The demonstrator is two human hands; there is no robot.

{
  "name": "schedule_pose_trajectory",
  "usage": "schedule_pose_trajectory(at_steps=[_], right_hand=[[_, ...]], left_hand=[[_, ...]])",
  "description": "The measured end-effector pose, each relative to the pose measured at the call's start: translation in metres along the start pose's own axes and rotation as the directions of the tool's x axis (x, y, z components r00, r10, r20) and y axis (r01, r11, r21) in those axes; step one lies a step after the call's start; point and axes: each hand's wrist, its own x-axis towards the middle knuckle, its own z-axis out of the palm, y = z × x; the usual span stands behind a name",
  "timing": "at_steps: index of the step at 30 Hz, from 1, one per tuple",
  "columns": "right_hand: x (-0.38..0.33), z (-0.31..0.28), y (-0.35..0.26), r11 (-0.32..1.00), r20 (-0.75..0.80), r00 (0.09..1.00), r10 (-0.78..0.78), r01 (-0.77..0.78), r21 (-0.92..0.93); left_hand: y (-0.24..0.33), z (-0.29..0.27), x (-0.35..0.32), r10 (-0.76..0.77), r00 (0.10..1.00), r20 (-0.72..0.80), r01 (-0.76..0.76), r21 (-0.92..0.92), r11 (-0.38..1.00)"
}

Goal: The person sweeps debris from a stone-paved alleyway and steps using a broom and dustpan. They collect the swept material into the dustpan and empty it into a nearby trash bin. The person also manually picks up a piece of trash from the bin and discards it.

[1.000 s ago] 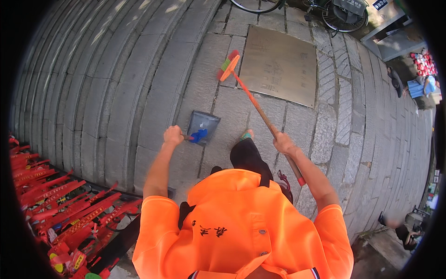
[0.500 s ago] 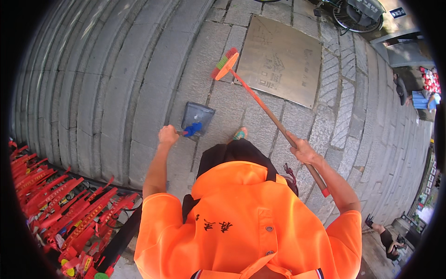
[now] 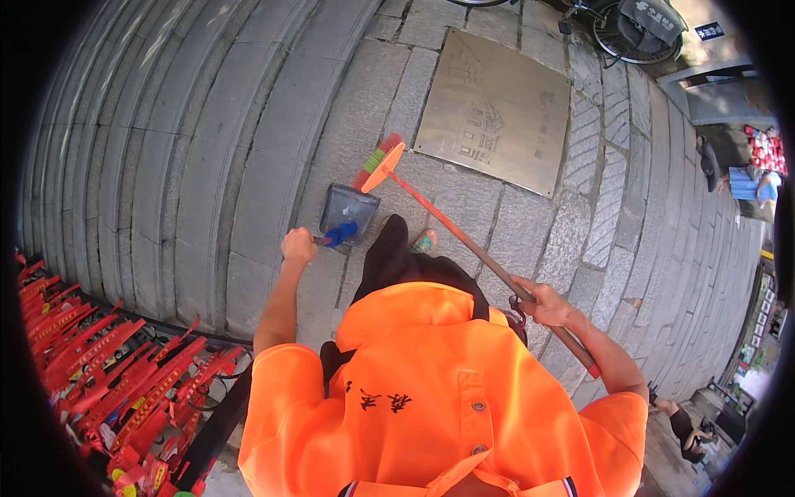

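Observation:
My left hand [image 3: 299, 246] is closed round the handle of a grey dustpan [image 3: 351, 205], whose handle joint is blue. The pan lies low over the stone paving, left of my legs. In my right hand [image 3: 546, 303] is the brown-and-orange pole of a broom [image 3: 383, 168], gripped near its upper end. The broom slants away to the left. Its orange head with red and green bristles is at the far edge of the dustpan, touching or very close to it. What lies inside the pan is too small to make out.
A metal plate [image 3: 494, 112] is set into the paving ahead. Stone steps [image 3: 199, 149] run along the left. Red ribbons [image 3: 116, 381] hang thickly at the lower left. A bicycle [image 3: 636, 33] stands at the far right; people [image 3: 689, 432] are at the right edge.
The broom head has come nearer and slightly left, from beside the metal plate to the dustpan's far edge. My right hand has shifted a little nearer. One dark trouser leg has come forward.

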Motion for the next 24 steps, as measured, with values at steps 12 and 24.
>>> schedule_pose_trajectory(at_steps=[12,24], right_hand=[[0.070,0.027,0.007,0.959,0.098,0.994,-0.051,0.076,-0.273],[0.024,-0.008,-0.048,0.999,-0.043,0.998,0.039,-0.040,-0.009]], left_hand=[[0.002,-0.010,0.001,0.036,0.998,0.052,-0.036,0.004,0.999],[-0.021,-0.004,-0.004,0.015,0.996,0.087,-0.014,-0.014,1.000]])
